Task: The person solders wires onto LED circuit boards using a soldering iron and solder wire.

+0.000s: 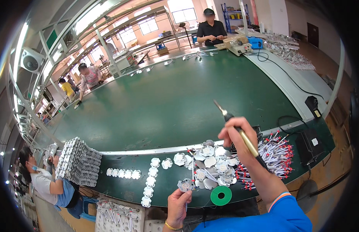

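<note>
My right hand is closed around a soldering iron with a gold-coloured handle. The iron's tip points up and away over the green table, touching nothing. Low in the middle, my left hand pinches a small round silver-grey plate by its edge. Just beyond it lies a loose pile of similar plates. A green reel rests near the table edge between my hands. Under my right forearm spreads a heap of white wires with red ends.
Plates form rows to the left, near a tall stack of silver parts. A dark box with cables stands at right. A wide green belt runs beyond a metal rail. A person sits at left; others work farther off.
</note>
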Action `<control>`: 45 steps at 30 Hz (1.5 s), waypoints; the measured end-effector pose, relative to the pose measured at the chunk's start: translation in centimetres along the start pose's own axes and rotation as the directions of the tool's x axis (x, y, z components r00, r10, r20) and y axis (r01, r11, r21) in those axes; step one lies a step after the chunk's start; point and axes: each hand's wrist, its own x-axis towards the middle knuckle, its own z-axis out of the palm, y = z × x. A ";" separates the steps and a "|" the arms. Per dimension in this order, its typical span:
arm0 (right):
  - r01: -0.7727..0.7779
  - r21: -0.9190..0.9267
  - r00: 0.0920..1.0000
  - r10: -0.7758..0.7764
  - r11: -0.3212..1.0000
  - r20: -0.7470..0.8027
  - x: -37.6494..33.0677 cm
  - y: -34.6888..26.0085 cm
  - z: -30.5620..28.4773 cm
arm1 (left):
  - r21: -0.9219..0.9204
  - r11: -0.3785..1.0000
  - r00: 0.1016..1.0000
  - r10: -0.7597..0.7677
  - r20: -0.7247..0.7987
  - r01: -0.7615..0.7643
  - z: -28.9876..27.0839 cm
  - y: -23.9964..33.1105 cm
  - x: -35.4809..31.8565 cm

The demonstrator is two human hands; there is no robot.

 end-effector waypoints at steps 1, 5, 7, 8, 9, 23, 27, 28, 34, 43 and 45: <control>-0.008 -0.011 1.000 0.008 1.000 0.021 -1.0 -0.1 -0.1 | -0.004 1.000 1.000 0.005 -0.003 -0.005 0.0 0.0 0.0; 0.066 -0.048 0.990 -0.060 0.997 0.126 -3.8 -0.1 -1.0 | 0.002 1.000 1.000 0.001 0.010 -0.001 0.3 -0.1 0.5; 0.097 -0.063 0.980 -0.085 0.993 0.179 -4.2 0.0 -1.4 | -0.002 1.000 1.000 -0.013 0.022 0.013 0.5 -0.1 0.6; 0.089 -0.066 0.981 -0.075 0.994 0.180 -4.4 -0.1 -1.5 | 0.005 1.000 1.000 0.000 0.031 0.000 0.7 0.0 0.6; 0.108 -0.062 0.978 -0.095 0.992 0.188 -4.5 -0.3 -1.6 | 0.013 1.000 0.999 0.013 0.037 -0.014 0.8 0.1 0.5; 0.190 -0.051 0.968 -0.178 0.980 0.179 -8.5 -0.4 -3.5 | 0.026 0.999 0.999 0.046 0.010 -0.046 3.8 1.5 0.3; 0.313 0.020 0.907 -0.305 0.950 0.290 -7.9 -0.5 -4.0 | 0.035 0.995 0.995 0.096 -0.003 -0.096 4.1 2.3 0.4; 0.298 0.059 0.918 -0.303 0.953 0.257 -8.3 -0.7 -3.8 | 0.041 0.995 0.995 0.097 -0.009 -0.096 4.0 2.2 0.1; 0.351 0.124 0.874 -0.373 0.928 0.313 -8.7 0.5 -4.9 | 0.055 0.996 0.998 0.063 0.007 -0.064 4.3 1.9 0.1; 0.304 0.162 0.861 -0.344 0.939 0.375 -9.6 0.1 -4.8 | 0.050 0.997 0.997 0.064 0.031 -0.065 5.8 3.3 -1.7; 0.319 0.165 0.850 -0.359 0.933 0.386 -9.4 0.2 -4.9 | 0.054 0.996 0.997 0.072 0.042 -0.074 6.0 3.6 -1.7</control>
